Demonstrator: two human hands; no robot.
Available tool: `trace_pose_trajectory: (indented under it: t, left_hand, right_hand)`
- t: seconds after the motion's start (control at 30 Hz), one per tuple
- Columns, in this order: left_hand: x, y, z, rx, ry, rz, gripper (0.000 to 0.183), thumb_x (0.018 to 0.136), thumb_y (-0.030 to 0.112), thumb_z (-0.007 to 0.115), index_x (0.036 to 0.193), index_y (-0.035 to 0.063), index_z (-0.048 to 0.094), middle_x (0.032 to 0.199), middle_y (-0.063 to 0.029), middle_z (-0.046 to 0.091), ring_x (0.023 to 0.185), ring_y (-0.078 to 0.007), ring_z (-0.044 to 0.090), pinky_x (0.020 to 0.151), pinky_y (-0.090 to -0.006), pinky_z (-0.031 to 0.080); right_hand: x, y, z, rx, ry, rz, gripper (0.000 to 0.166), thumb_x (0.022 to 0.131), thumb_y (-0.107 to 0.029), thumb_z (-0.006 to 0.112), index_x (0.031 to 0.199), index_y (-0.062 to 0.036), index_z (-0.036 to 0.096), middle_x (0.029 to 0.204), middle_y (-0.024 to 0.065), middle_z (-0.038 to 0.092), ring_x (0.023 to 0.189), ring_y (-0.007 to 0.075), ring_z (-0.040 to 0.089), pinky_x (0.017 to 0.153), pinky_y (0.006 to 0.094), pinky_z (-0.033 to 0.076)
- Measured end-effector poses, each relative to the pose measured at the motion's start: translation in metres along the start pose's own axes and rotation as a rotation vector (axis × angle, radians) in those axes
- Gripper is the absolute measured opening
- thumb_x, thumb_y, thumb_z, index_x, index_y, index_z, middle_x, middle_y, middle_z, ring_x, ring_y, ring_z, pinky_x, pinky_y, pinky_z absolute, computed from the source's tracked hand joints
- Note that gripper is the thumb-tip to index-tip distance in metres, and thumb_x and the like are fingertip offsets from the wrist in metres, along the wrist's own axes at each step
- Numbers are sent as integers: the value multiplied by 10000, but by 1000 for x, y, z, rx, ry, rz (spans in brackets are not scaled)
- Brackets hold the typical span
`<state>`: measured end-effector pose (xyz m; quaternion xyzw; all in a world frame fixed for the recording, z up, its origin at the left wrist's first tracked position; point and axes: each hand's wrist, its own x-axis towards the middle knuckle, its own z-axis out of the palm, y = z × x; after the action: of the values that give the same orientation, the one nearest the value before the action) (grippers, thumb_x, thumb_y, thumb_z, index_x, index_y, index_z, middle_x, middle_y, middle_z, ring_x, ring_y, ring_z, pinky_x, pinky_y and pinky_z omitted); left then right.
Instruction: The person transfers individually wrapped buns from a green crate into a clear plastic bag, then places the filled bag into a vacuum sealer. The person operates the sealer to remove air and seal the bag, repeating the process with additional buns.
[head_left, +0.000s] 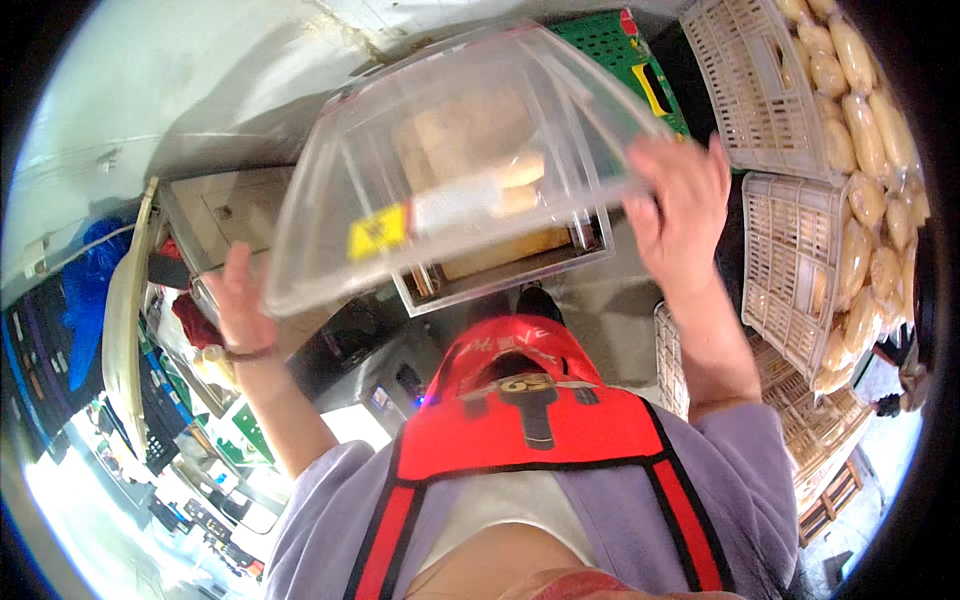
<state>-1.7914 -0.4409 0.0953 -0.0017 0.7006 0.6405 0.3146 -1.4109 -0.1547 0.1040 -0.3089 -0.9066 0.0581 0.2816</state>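
Observation:
A large clear plastic cover (457, 247), blurred and tilted, spans the space between my hands. It bears a yellow label (377, 232). My right hand (679, 206) grips its right end, the fingers bent around the edge. At the lower left corner my left hand (244, 307) holds the other end, some fingers spread and pointing away. Below the cover, and partly seen through it, stands a clear-walled box (510, 281) with pale tan blocks (510, 251) inside. I cannot tell what the blocks are made of.
White plastic crates (791, 270) stacked at the right hold bagged pale food (870, 202). Behind the box lies a green perforated crate (600, 52) with a yellow handle. Blue plastic (94, 292) hangs at the left, beside a long pale curved panel (127, 322).

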Motion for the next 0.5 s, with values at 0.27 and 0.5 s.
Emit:
trace_pose_trajectory:
  t: [0.27, 0.5]
  left_hand:
    - [-14, -237, 6, 779, 289, -176, 629, 922, 431, 432, 1360, -7, 325, 1366, -223, 395, 1257, -355, 388, 1029, -421, 316]
    - [4, -302, 12, 1227, 342, 25, 524, 901, 453, 406, 1181, 35, 549, 1098, -197, 600, 1037, -355, 549, 908, -444, 391]
  right_hand:
    - [-167, 20, 88, 97, -552, 608, 278, 863, -315, 550, 925, -60, 643, 1010, 113, 628, 1005, 289, 564, 944, 427, 369]
    - [-159, 47, 214, -51, -396, 1412, 537, 922, -501, 322, 1002, -75, 638, 968, 187, 634, 908, 375, 593, 779, 478, 459]
